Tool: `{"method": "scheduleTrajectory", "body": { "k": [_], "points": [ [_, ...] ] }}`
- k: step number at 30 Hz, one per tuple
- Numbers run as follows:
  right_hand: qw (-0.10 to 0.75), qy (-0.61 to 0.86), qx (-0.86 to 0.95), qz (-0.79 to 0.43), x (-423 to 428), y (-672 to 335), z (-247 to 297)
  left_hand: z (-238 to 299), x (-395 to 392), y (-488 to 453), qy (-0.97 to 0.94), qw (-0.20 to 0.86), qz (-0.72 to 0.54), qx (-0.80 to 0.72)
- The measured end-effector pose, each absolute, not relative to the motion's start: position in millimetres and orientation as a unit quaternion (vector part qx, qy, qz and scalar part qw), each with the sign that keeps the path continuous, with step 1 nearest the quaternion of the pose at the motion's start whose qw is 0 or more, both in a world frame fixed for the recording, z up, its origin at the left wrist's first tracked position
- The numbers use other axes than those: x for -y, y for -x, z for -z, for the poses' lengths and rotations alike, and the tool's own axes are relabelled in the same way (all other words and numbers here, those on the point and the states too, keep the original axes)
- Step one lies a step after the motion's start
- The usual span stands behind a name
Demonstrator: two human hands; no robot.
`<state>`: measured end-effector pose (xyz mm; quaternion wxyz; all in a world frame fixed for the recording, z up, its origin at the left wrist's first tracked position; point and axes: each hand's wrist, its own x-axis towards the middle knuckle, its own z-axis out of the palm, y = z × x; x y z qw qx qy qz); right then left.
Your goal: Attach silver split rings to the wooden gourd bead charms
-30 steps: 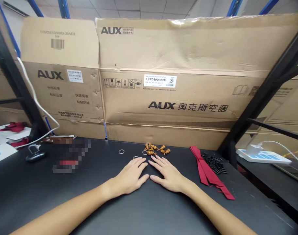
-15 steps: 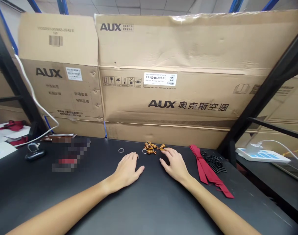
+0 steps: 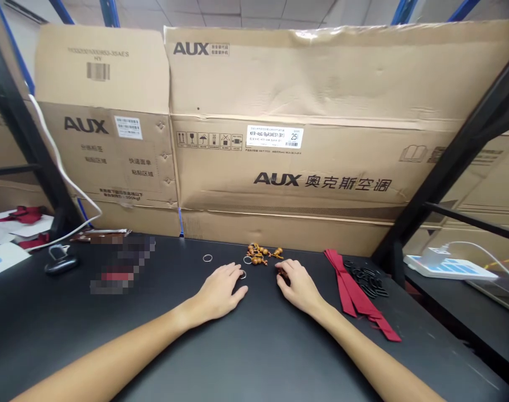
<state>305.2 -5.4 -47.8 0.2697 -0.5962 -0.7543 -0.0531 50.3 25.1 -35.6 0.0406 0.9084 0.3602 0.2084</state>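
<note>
My left hand (image 3: 221,291) lies palm down on the black table, thumb apart from the fingers. A thin metal key ring (image 3: 243,274) is at its index fingertip, partly covered. To the right, my right hand (image 3: 300,286) curls its fingers over a small brown bead charm (image 3: 282,273), mostly hidden beneath them. Beyond both hands sits a small heap of yellow-brown gourd-shaped bead charms (image 3: 258,254) with cords. One more key ring (image 3: 248,260) lies against the heap, and another key ring (image 3: 207,258) lies by itself to the left.
Red fabric straps (image 3: 355,296) and a pile of black clips (image 3: 367,279) lie at the right. A black oval object (image 3: 61,263) is at the left, near a blurred-out patch. Large cardboard boxes (image 3: 279,167) wall the back; a power strip (image 3: 451,268) sits far right.
The key ring at my left fingertips has shifted right and shows more. My right fingers have drawn back from the heap and curled, with a brown charm now under them.
</note>
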Motion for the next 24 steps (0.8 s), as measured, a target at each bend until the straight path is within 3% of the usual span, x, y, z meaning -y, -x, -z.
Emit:
{"method": "scheduleTrajectory", "body": {
  "k": [6,10,14,24],
  "points": [
    [0.351,0.528,0.770,-0.066,11.9,-297.5,47.6,34.7,-23.8,-50.5,-0.910,0.033,-0.211,-0.355],
    [0.375,0.545,0.750,-0.028,12.0,-297.0,45.9,34.1,-23.1,-50.7,-0.912,0.027,-0.202,-0.356],
    [0.347,0.572,0.743,0.014,11.1,-295.6,45.2,33.0,-22.5,-50.8,-0.912,0.022,-0.198,-0.357],
    [0.306,0.508,0.805,-0.013,12.8,-294.2,43.7,32.5,-26.3,-51.5,-0.918,0.045,-0.233,-0.317]
  ]
}}
